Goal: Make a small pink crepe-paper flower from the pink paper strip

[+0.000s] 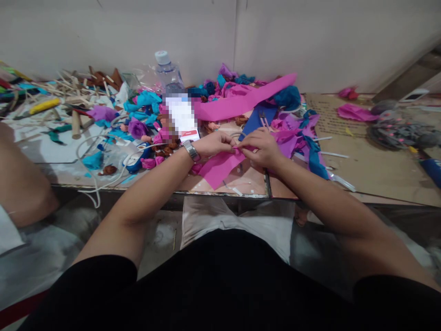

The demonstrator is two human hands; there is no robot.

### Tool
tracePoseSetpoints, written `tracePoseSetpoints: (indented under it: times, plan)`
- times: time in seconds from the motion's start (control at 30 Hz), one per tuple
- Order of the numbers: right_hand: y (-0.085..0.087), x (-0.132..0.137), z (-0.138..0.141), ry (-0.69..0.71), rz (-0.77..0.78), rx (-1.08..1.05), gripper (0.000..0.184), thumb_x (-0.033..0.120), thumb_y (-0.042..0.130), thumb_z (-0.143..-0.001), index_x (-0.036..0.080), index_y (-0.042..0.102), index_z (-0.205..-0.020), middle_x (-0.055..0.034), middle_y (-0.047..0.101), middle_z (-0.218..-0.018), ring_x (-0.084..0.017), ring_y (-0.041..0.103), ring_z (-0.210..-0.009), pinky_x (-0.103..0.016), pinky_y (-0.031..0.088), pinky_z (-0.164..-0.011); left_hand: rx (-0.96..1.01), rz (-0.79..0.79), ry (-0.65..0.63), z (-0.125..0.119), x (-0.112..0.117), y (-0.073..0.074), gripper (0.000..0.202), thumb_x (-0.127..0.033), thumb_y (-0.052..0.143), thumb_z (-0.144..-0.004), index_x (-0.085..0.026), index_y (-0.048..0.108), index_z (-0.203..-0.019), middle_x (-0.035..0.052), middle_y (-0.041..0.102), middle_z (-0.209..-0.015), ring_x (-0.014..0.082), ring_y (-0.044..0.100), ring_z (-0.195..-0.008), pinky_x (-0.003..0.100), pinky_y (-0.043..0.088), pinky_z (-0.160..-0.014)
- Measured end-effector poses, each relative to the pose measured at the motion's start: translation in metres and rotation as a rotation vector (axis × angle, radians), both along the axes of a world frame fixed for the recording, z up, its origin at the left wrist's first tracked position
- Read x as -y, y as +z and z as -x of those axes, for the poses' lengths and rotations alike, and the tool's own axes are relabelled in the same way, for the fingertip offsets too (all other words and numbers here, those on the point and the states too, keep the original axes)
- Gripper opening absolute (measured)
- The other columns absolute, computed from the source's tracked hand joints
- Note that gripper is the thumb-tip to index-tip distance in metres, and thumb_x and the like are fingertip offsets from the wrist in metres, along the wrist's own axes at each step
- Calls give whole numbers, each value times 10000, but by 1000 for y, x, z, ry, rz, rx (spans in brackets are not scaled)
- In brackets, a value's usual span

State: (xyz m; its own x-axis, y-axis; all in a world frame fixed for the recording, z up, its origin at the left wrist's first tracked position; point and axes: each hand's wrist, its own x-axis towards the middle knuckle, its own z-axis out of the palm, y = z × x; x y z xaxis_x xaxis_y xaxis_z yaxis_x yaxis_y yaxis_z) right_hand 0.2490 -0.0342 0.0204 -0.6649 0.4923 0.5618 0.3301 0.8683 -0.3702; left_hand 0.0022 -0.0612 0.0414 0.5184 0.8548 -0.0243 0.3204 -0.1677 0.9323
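"Since both hands are so close together, what are they holding?"

"A pink crepe-paper piece (220,170), over the bench (257,181) in front of the body. The fingers of the left hand (217,143) pinch its upper edge; those of the right hand (261,146) pinch just beside them."

"Why with the tips only?"

"Thin paper probably creases under a full grip, so a small pinch gives finer control. The rest spreads loose toward the front of the bench. How the edge is folded, I can't tell; the fingers cover it."

"And the long pink strip (250,102) behind?"

"It lies across the heap, partly over some blue paper (255,123), perhaps simply to be within easy reach."

"What about the phone (190,134)?"

"It's beyond the left wrist, in front of the plastic bottle (169,76), screen facing the worker, likely so it can be glanced at. Whether it leans on the bottle isn't clear; that part is blurred."
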Motion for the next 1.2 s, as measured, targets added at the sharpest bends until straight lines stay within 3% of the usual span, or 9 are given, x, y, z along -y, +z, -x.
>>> tracePoseSetpoints:
  times: [0.27, 0.4, 0.57, 0.77, 1.2]
  plan:
    - [-3, -4, -2, 1, -15, 23, 218, 399, 664, -1024, 304, 860, -1016, -73, 860, -1035, -293, 745, -993, -539, 422, -1041, -17, 17, 89, -3, 3, 1, 336, -481, 782, -862, -150, 770, -808, -15, 599, -669, 86, 410, -603, 260, 357, -614]
    - [-4, -5, -2, 5, -16, 31, 214, 401, 673, -1020, 294, 858, -1015, -73, 870, -1040, -295, 753, -1000, -534, 414, -1038, 13, 2, 36, -2, 2, -2, 341, -478, 827, -824, -147, 754, -791, -7, 647, -716, 87, 455, -651, 253, 397, -662]
    - [-6, -5, -1, 13, -38, 6, 231, 418, 671, -1028, 272, 851, -1026, -74, 880, -1032, -298, 759, -992, -518, 408, -1009, -4, -49, 65, 1, -3, -8, 334, -491, 810, -818, -158, 790, -824, 21, 736, -817, 123, 577, -765, 274, 484, -779]
    - [-11, -6, 0, -3, -63, 5, 214, 404, 675, -1032, 270, 841, -1021, -65, 880, -1014, -292, 742, -957, -508, 399, -979, -37, -120, 78, 1, -5, -12, 355, -513, 762, -867, -164, 810, -825, 15, 754, -837, 141, 622, -801, 300, 507, -849]
    - [-8, -2, 1, -32, -13, 35, 221, 408, 675, -1012, 256, 826, -956, -78, 866, -989, -295, 728, -961, -510, 397, -994, -97, -222, 44, -1, -3, -9, 264, -391, 715, -899, -153, 776, -802, 4, 703, -765, 118, 562, -722, 284, 464, -765]
